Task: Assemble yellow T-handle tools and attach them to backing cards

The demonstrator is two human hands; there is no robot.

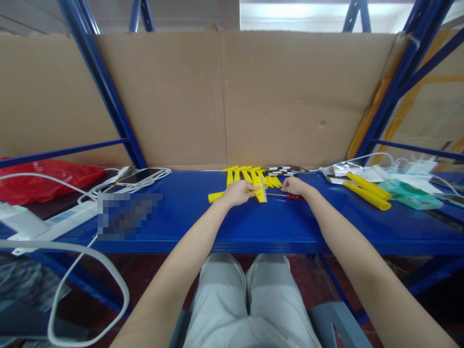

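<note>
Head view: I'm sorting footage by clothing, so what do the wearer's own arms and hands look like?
The left hand and right hand look ungloved. The left forearm and right forearm show no sleeve, watch or bracelet. Rings are too small to tell.

"Where's room to pass?"
"Over the counter (266,224) between the forearms (192,246), on the near side of the hands (239,193); also right of the right forearm, up to the yellow tubes (367,195)."
"The far side?"
"Blocked: crowded yellow tools (229,179), then the cardboard wall (170,101)."
"And the left?"
"A power strip (74,220), with a red bag (54,179) beyond it."
</note>
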